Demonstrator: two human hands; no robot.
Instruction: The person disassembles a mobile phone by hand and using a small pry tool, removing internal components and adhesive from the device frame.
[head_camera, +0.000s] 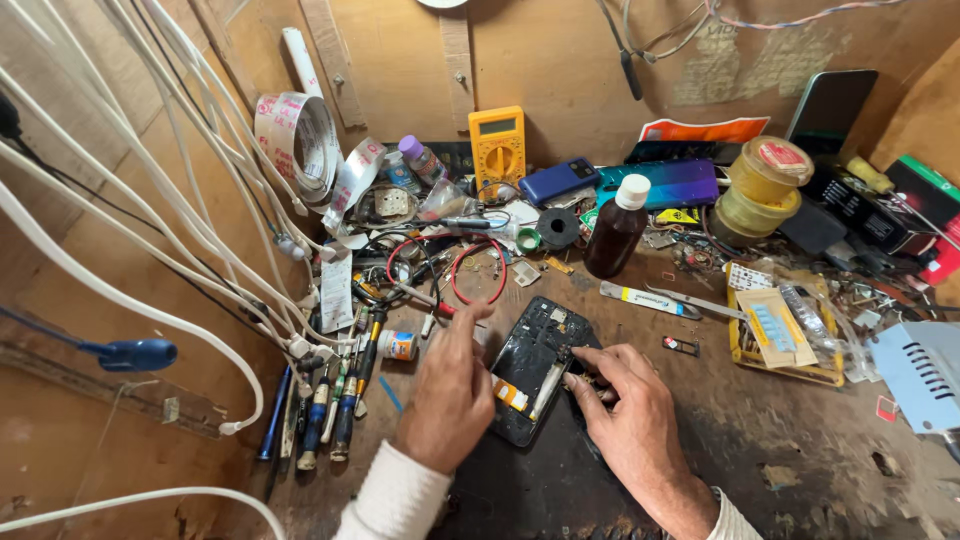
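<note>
Workbench (780, 440), wooden, scarred and crowded, with board walls behind and to the left. White cables (150, 250) hang across the left wall. Grey ribbed device (920, 370) sits at the right edge. Yellow multimeter (497, 150) leans against the back wall, blue phones (660, 183) lie flat beside it. Yellow tape rolls (765, 185) stacked toward the back right, brown bottle with white cap (617, 228) in front of the phones. Yellow tray of small parts (785, 335) right of centre. Row of screwdrivers (325, 410) lies near the left edge. Tweezers (690, 300) rest mid-bench.

Opened phone (535, 365) lies near the front edge at centre, back cover off, inner parts and an orange flex strip exposed; whether any part is out yet, cannot tell. Judging from that, opening is done and the inside work is under way, closing left.

Left hand (450, 395) rests at the phone's left edge, fingers loosely curled, holding nothing visible. Right hand (630, 410) pinches narrow at the phone's right edge; what it grips, cannot tell
</note>
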